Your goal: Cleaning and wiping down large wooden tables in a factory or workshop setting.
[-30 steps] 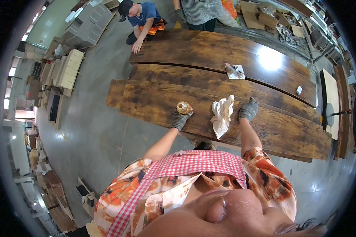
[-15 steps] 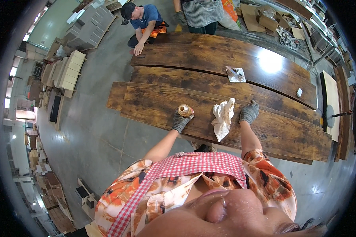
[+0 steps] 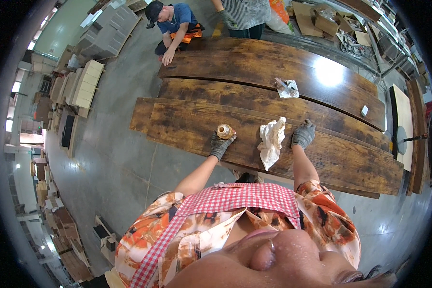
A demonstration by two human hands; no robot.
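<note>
My left hand (image 3: 220,145), in a grey knit glove, is wrapped round a small open jar (image 3: 224,131) of brownish stuff at the near edge of a dark wood-grain board (image 3: 192,122). To the right of the jar a crumpled, stained white cloth (image 3: 272,144) lies on the same board. Just beyond the cloth rests my right hand (image 3: 303,135), also gloved, its fingers curled in against the board's surface. Whatever may be inside those fingers is hidden.
More brown boards (image 3: 235,65) lie side by side beyond, with dark gaps between them. On them sit a stained white paper (image 3: 287,89) with a tool on it and a small white block (image 3: 365,111). One person (image 3: 180,21) crouches at the far left; another (image 3: 245,14) stands behind the boards.
Both my hands stay in place, the left still round the jar. The standing person's gloved hand has shifted slightly to the right.
</note>
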